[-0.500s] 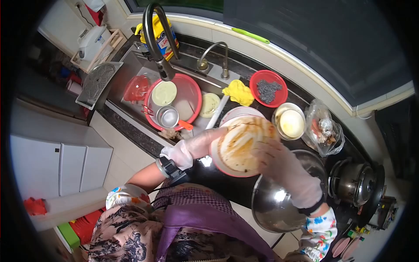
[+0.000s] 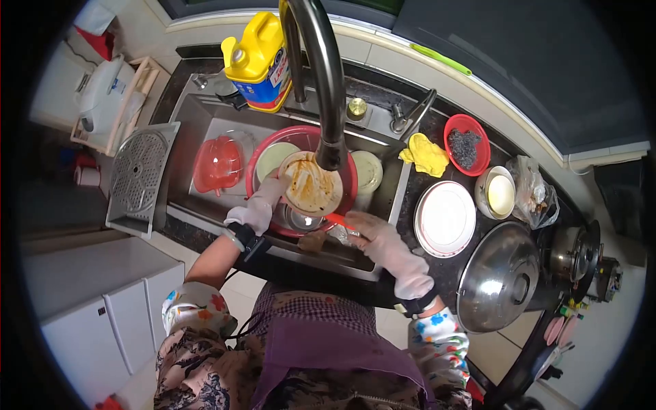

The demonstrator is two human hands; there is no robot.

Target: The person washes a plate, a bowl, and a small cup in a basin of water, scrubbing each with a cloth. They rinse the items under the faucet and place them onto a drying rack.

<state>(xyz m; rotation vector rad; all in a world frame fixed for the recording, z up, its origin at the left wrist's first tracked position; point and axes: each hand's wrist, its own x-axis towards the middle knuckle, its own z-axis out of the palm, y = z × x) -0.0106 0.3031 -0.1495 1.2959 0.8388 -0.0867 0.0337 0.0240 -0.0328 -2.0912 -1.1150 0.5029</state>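
Note:
In my gloved left hand [image 2: 263,203] is a white plate [image 2: 316,195] smeared with brown sauce, gripped by its left rim and tilted over the sink. The fingers of my gloved right hand [image 2: 379,242] close on the orange handle of a small metal dipper [image 2: 301,220]. Its cup is partly hidden under the plate. Below both lies a red basin [image 2: 350,167] in the sink, with a pale green dish [image 2: 273,158] inside. Another pale dish [image 2: 367,171] sits just right of the basin. The black faucet [image 2: 331,130] hangs directly above the plate's right edge.
Stacked white plates [image 2: 445,219] stand right of the sink, near a yellow cloth [image 2: 427,156], a red bowl [image 2: 488,147] with scouring wool, and nested bowls [image 2: 497,193]. A large metal lid [image 2: 497,280] lies nearby. A yellow detergent jug [image 2: 263,65] stands behind the sink.
The sauce-smeared plate has moved left from above the counter to over the basin in my left hand. My right hand has left the plate and taken the dipper's handle. The view has shifted.

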